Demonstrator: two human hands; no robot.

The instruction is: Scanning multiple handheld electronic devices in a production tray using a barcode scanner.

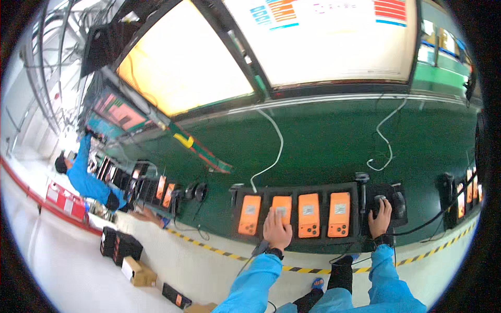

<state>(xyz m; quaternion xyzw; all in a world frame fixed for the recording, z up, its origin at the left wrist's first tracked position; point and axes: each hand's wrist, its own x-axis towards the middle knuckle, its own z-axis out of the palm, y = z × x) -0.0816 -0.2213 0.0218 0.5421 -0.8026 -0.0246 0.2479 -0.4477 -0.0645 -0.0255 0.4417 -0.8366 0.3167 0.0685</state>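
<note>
A black tray lies at the bench's near edge with several orange phones side by side, camera bumps at their lower ends and pale labels on their backs. My left hand lies over the second phone from the left, its fingers stretched flat on the back and covering the lower part. Right of the tray, my right hand is draped over a dark computer mouse, mostly hidden under the fingers. Beside that hand sits another dark rounded object. The rightmost phone in the tray is untouched.
Two large bright screens stand behind the green bench. White cables trail over its surface. A black post rises at the tray's right corner. Leftward, a co-worker in blue is at the bench; boxes sit on the floor.
</note>
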